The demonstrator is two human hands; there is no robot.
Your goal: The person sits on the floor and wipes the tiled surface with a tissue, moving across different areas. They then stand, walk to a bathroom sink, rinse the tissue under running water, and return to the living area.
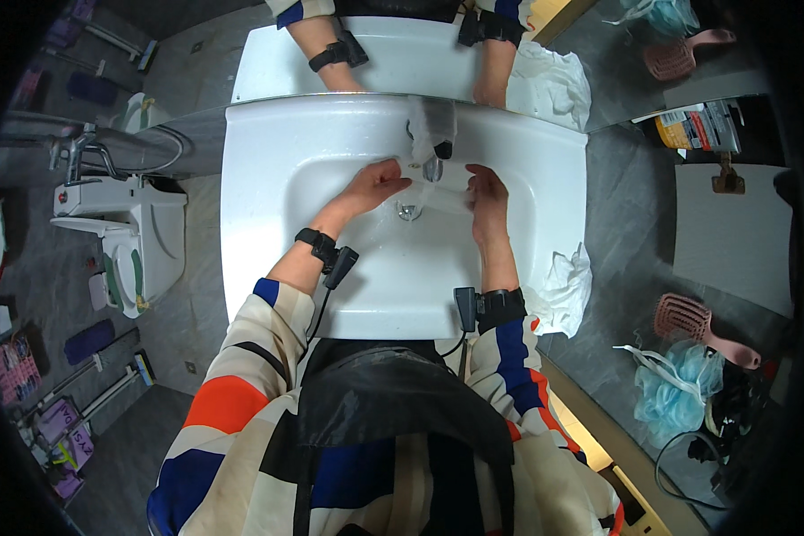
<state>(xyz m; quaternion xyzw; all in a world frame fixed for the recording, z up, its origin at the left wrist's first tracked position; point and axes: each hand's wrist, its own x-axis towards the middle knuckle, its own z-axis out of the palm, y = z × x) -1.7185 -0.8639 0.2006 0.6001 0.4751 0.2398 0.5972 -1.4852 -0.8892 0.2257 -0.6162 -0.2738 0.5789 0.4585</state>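
Note:
A white ceramic washbasin (388,281) lies before me, with both hands inside its bowl. A thin, translucent whitish piece (450,199), possibly plastic film, spans between my hands below the faucet (435,144). My left hand (374,186) has thumb and fingers together at its left end. The fingers of my right hand (489,197) curl at its right end. The exact grip is hard to make out. Water appears to run from the spout onto the piece. Just below it the metal drain (409,212) shows.
Crumpled white cloth or tissue (566,291) lies on the basin's right edge. A mirror (402,60) rises behind the faucet. At right hang a pink hairbrush (690,321) and a blue bath puff (677,388). A toilet (134,248) stands at left, with mops (90,342) nearby.

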